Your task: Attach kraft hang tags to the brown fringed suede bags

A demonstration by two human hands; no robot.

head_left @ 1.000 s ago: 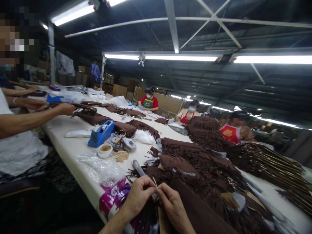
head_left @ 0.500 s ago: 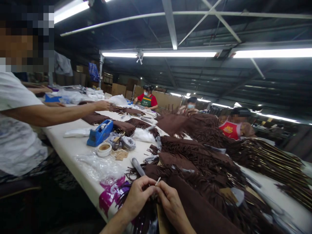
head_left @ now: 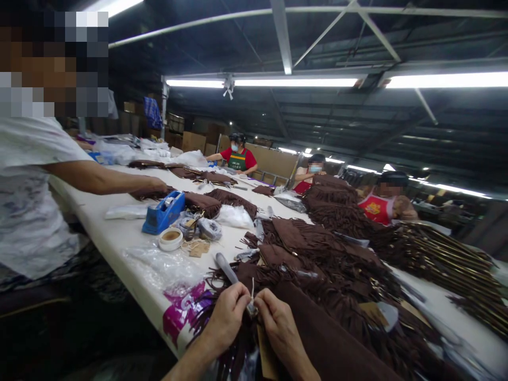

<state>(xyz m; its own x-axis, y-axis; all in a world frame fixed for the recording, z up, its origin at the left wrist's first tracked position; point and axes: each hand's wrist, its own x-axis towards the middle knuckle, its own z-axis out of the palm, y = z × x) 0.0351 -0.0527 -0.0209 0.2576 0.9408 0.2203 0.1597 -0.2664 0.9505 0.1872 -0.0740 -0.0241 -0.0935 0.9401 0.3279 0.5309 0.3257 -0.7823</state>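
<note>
Both hands meet at the near edge of the pile. My left hand (head_left: 227, 319) is closed in a pinch beside a small metal fitting (head_left: 251, 309) and a thin cream string (head_left: 253, 288) whose end stands up between the hands. From the other side, my right hand (head_left: 279, 321) pinches at the same string and fitting. Exactly which part each fingertip grips is partly hidden. Below them hangs a brown cardboard tag (head_left: 265, 352). Dark brown fringed suede-like goods (head_left: 317, 328) lie under and right of the hands, and a grey wrapped strip (head_left: 226, 268) lies just beyond.
On the white table (head_left: 115, 241) stand a blue tape dispenser (head_left: 163, 212) and a tape roll (head_left: 170, 239), near crumpled clear plastic (head_left: 162, 267) and a purple printed bag (head_left: 182, 312). A co-worker's arm (head_left: 115, 179) reaches in from the left. Other people sit across the table.
My hands have parted slightly, and the string end now points straight up, with the metal fitting showing. The left co-worker's hand has moved lower. The brown piece held up across the table has come down.
</note>
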